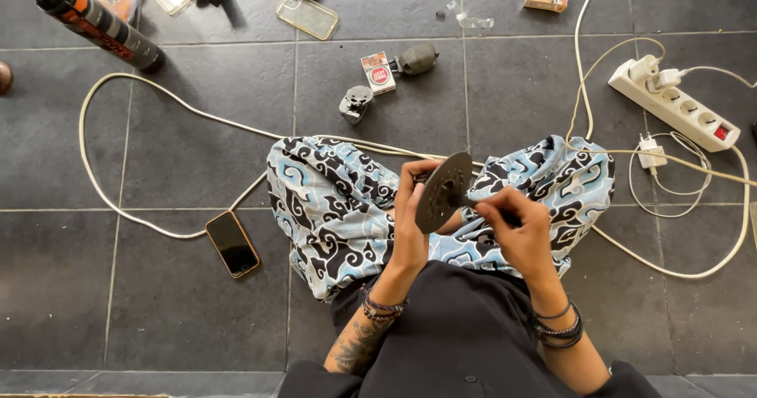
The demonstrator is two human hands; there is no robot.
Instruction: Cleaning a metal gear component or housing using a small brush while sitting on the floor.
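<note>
Grey perforated disc gripped at its edge by the left hand above patterned trousers, right hand pinched narrow just beside the disc's rim, dark phone lying on the tiled floor left of the left hand, white power strip well apart beyond the right hand.

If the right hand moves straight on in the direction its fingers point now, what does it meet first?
The right hand points left, toward the round perforated metal disc that the left hand holds upright. It would probably meet the disc's edge first; depth is unclear.
</note>
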